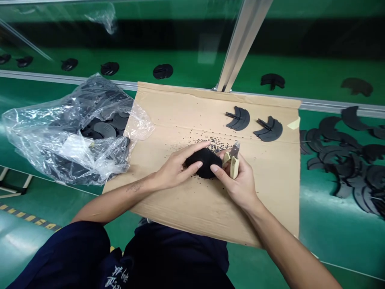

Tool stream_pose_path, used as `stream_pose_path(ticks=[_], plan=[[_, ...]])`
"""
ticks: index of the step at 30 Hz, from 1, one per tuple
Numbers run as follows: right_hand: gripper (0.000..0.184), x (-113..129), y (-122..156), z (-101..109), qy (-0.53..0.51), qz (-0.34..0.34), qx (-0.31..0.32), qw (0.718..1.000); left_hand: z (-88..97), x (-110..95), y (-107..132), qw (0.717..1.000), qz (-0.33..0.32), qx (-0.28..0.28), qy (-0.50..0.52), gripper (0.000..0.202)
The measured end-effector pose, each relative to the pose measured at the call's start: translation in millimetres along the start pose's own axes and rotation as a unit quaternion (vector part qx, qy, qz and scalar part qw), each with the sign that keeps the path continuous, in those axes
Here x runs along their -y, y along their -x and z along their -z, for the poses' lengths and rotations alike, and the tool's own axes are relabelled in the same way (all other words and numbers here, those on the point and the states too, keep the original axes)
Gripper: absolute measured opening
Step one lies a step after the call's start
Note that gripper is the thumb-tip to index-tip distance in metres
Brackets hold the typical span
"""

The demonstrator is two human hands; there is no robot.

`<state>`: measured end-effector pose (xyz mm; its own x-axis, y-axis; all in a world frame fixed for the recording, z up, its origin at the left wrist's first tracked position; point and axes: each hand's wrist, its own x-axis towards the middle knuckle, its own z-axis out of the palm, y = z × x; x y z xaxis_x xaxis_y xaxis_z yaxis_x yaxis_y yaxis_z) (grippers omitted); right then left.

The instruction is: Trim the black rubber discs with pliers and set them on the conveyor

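Observation:
Both hands meet over the middle of the cardboard sheet (168, 208), around a rounded black plastic part (204, 163). My left hand (177, 166) grips it from the left, fingers over the top and thumb on the near side. With thumb and fingers, my right hand (239, 180) steadies the part's right edge. That same hand also holds small nippers (234, 158) with pale yellow handles, their metal tip pointing away from me. Tiny black scraps (216, 144) lie scattered under and beyond the part. Behind the right hand rest two fan-shaped black parts (239, 118).
A clear plastic bag (69, 128) full of black discs lies at left, overlapping the cardboard. Many curved black parts (343, 152) are heaped at right. An aluminium post (237, 44) and rail stand at the back, with more black parts (163, 71) beyond.

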<state>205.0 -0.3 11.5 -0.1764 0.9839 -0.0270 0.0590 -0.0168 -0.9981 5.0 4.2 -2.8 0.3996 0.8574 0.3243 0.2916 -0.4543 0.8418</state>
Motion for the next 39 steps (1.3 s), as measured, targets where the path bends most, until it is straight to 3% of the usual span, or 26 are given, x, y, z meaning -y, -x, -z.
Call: stream_pose_path(ticks=[7,11,15,18,23,39], plan=[[0.025,-2,1,2,0.074,0.063,0.000,0.995,4.6,-5,1,0.999,-0.039,-0.004,-0.030,0.049],[0.024,-6,1,4,0.144,0.136,-0.016,0.980,6.7,-6,4,0.991,-0.077,0.040,-0.101,0.050],[0.012,-7,1,6,0.184,0.177,0.015,0.967,2.8,-6,9,0.979,-0.079,0.062,-0.177,0.049],[0.009,-6,1,5,0.169,0.199,0.032,0.965,2.8,-6,7,0.986,-0.075,0.017,-0.145,0.051],[0.015,-6,2,4,0.144,0.249,0.044,0.957,9.6,-4,0,0.992,-0.107,-0.058,-0.040,0.031],[0.015,-7,2,7,0.171,0.279,0.069,0.942,17.2,-11,3,0.988,-0.144,-0.036,-0.053,0.023]])
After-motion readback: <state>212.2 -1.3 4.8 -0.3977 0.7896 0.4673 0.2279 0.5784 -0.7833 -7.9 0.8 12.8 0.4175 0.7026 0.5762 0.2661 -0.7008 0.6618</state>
